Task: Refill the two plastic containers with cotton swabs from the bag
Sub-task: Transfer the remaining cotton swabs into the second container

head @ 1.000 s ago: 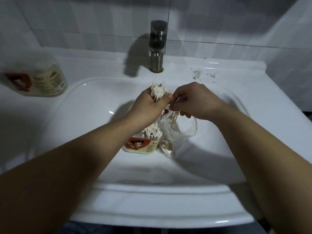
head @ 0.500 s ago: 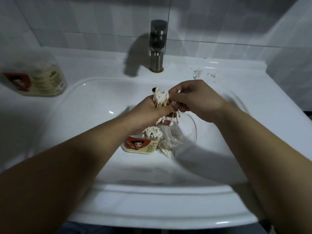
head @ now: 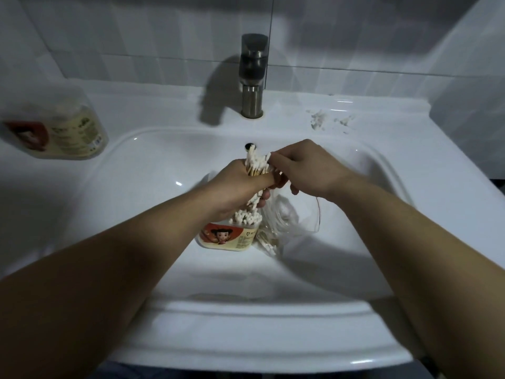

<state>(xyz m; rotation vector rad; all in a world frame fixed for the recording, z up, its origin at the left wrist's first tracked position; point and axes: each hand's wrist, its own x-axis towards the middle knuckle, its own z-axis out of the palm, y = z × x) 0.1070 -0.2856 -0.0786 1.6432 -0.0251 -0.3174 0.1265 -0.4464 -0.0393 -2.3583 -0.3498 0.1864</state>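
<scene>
The step in hand looks like squaring up a bundle (head: 258, 164) of swabs before it goes down into the container (head: 226, 237) just below, in the middle of the frame. To do it well, I would get the sticks parallel and the tips level, take out any that lie crosswise, then lower the bundle upright into the free space beside the swabs already standing there. A loose hold could scatter sticks into the sink (head: 246, 324).

The left hand (head: 240, 187) is curled tight round the bundle's middle, the white tips fanning out above the fist toward the top of the frame. The right hand (head: 306, 168) comes in from the right, knuckles up, its curled fingers pinching at the bundle's upper right edge. Both forearms reach in from the lower corners.

The clear bag (head: 289, 222) lies touching the container's right side, with a few swabs inside. The second container (head: 57, 132) sits at upper left, blurred.
</scene>
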